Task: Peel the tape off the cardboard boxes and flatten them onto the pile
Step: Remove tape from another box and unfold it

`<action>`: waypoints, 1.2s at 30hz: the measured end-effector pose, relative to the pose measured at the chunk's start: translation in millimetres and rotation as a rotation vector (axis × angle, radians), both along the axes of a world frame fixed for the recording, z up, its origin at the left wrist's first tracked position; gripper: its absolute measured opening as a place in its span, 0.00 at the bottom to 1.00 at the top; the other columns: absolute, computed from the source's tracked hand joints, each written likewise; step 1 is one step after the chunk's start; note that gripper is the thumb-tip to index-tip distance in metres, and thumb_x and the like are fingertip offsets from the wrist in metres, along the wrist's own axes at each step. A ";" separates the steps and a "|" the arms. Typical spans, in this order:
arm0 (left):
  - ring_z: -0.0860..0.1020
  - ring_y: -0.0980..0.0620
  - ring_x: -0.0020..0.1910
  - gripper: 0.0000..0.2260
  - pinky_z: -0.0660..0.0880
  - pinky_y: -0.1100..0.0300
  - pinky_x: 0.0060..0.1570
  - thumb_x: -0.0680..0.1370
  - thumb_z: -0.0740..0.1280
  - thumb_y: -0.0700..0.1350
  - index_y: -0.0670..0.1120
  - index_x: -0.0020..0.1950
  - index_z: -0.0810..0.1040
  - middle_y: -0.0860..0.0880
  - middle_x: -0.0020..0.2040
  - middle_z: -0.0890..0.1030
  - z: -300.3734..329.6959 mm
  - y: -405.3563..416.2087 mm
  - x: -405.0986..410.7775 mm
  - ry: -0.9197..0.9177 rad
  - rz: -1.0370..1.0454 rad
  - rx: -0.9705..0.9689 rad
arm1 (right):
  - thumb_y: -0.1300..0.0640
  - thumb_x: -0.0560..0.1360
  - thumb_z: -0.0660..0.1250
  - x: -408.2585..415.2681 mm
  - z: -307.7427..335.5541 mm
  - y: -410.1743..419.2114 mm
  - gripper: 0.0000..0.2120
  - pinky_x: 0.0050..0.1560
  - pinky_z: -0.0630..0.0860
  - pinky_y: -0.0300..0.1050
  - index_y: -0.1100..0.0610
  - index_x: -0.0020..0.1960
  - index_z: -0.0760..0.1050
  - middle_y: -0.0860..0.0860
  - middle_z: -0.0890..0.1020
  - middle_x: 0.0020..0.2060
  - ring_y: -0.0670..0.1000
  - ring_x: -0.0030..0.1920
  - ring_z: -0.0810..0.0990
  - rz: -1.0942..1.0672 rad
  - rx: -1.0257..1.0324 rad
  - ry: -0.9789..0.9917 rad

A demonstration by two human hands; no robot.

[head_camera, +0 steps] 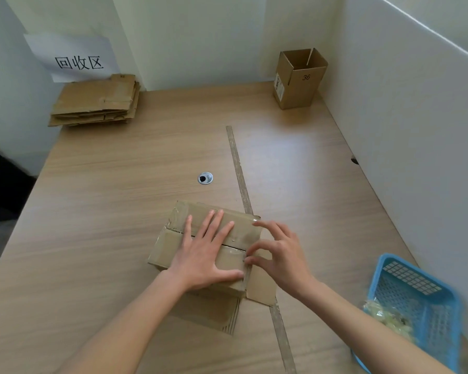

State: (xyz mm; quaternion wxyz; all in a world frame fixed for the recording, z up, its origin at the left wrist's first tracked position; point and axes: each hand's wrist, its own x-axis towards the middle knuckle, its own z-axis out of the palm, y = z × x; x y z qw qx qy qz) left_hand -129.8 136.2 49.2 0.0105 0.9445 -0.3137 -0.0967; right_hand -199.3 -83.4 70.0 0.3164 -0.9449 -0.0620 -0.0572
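Observation:
A taped cardboard box [170, 247] lies on the wooden table [119, 184] in front of me. Clear tape [238, 233] runs along its top seam and over its corners. My left hand [206, 255] lies flat on the top of the box, fingers spread. My right hand [278, 255] is at the box's right edge, its thumb and fingers pinching at the tape end there. A pile of flattened cardboard [97, 103] sits at the table's far left corner, under a paper sign.
An open upright box marked 36 [299, 79] stands at the far right corner. A blue plastic basket [414, 306] holding crumpled tape sits at the near right. A tape strip [239, 171] runs along the table, next to a round cable hole [205, 178]. White walls enclose the table.

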 end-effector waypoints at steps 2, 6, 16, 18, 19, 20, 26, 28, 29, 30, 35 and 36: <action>0.28 0.53 0.78 0.54 0.33 0.33 0.75 0.66 0.48 0.84 0.55 0.83 0.40 0.52 0.81 0.31 1.0 0.3 -1.0 0.006 -0.002 -0.005 | 0.48 0.71 0.77 2.5 0.6 0.7 0.04 0.61 0.70 0.44 0.46 0.42 0.84 0.41 0.77 0.64 0.45 0.68 0.71 -0.067 0.070 0.066; 0.28 0.53 0.78 0.54 0.33 0.34 0.75 0.66 0.48 0.84 0.55 0.83 0.41 0.52 0.82 0.32 1.3 1.6 0.0 0.008 -0.013 -0.011 | 0.54 0.79 0.69 12.7 1.0 7.9 0.04 0.48 0.78 0.50 0.55 0.49 0.78 0.48 0.82 0.60 0.55 0.60 0.81 0.081 -0.147 0.064; 0.32 0.53 0.80 0.58 0.38 0.33 0.76 0.65 0.47 0.86 0.50 0.84 0.44 0.52 0.83 0.36 -3.0 1.2 7.6 -0.039 -0.065 -0.036 | 0.53 0.77 0.72 54.2 24.1 -8.2 0.05 0.50 0.72 0.45 0.54 0.47 0.80 0.47 0.80 0.57 0.50 0.54 0.79 0.000 -0.007 0.195; 0.35 0.54 0.81 0.57 0.41 0.33 0.77 0.66 0.49 0.86 0.50 0.84 0.45 0.53 0.83 0.38 -4.7 5.8 12.0 -0.041 -0.115 -0.086 | 0.52 0.78 0.71 56.0 20.4 -6.1 0.05 0.43 0.69 0.45 0.52 0.47 0.79 0.47 0.82 0.43 0.52 0.45 0.80 -0.022 -0.013 0.280; 0.37 0.54 0.81 0.57 0.41 0.34 0.77 0.66 0.50 0.85 0.51 0.84 0.44 0.54 0.83 0.40 -5.2 8.7 15.8 -0.038 -0.155 -0.112 | 0.51 0.78 0.71 56.9 20.0 -6.6 0.04 0.41 0.67 0.44 0.52 0.47 0.78 0.47 0.83 0.41 0.51 0.42 0.78 -0.017 -0.029 0.307; 0.38 0.55 0.81 0.56 0.40 0.36 0.78 0.66 0.51 0.85 0.52 0.84 0.44 0.54 0.84 0.41 -4.9 12.2 21.4 -0.039 -0.198 -0.130 | 0.51 0.78 0.70 57.7 21.0 -7.2 0.04 0.41 0.66 0.44 0.51 0.48 0.78 0.47 0.84 0.42 0.50 0.41 0.78 -0.006 -0.046 0.322; 0.64 0.44 0.78 0.47 0.59 0.42 0.77 0.72 0.56 0.78 0.43 0.78 0.65 0.43 0.77 0.66 8.6 27.3 57.6 -0.308 -0.203 -0.165 | 0.47 0.76 0.72 46.4 22.0 1.6 0.06 0.45 0.76 0.46 0.49 0.44 0.80 0.47 0.86 0.44 0.50 0.46 0.83 -0.108 -0.029 0.304; 0.78 0.43 0.60 0.34 0.72 0.49 0.62 0.73 0.62 0.71 0.43 0.64 0.76 0.44 0.61 0.77 9.3 22.2 49.8 -0.391 -0.183 -0.253 | 0.45 0.76 0.71 41.3 19.9 5.5 0.08 0.46 0.79 0.48 0.48 0.44 0.80 0.46 0.85 0.45 0.49 0.46 0.83 -0.183 -0.005 0.304; 0.78 0.45 0.52 0.27 0.73 0.53 0.53 0.74 0.64 0.68 0.45 0.58 0.77 0.47 0.55 0.77 9.3 17.4 41.5 -0.359 -0.148 -0.322 | 0.44 0.77 0.70 38.3 19.2 8.5 0.08 0.46 0.79 0.49 0.48 0.43 0.79 0.46 0.84 0.46 0.50 0.47 0.83 -0.214 -0.011 0.293; 0.77 0.48 0.50 0.23 0.71 0.55 0.49 0.76 0.64 0.67 0.48 0.54 0.77 0.50 0.52 0.77 9.6 11.1 31.4 -0.292 -0.076 -0.378 | 0.45 0.77 0.70 35.2 18.5 12.2 0.08 0.46 0.78 0.49 0.49 0.44 0.77 0.46 0.82 0.48 0.52 0.46 0.82 -0.236 -0.026 0.267; 0.68 0.51 0.66 0.42 0.64 0.50 0.69 0.68 0.56 0.81 0.49 0.66 0.72 0.52 0.65 0.71 -6.2 -20.3 -21.6 -0.132 0.328 -0.393 | 0.51 0.81 0.65 26.4 17.7 28.0 0.08 0.42 0.75 0.54 0.55 0.49 0.73 0.50 0.78 0.51 0.59 0.44 0.80 -0.189 -0.143 0.141; 0.67 0.49 0.69 0.45 0.63 0.48 0.72 0.67 0.57 0.81 0.47 0.69 0.71 0.51 0.68 0.70 -9.7 -22.9 -27.5 -0.149 0.332 -0.371 | 0.51 0.81 0.65 28.4 19.7 27.5 0.07 0.42 0.75 0.54 0.55 0.49 0.73 0.51 0.80 0.48 0.60 0.44 0.80 -0.156 -0.175 0.157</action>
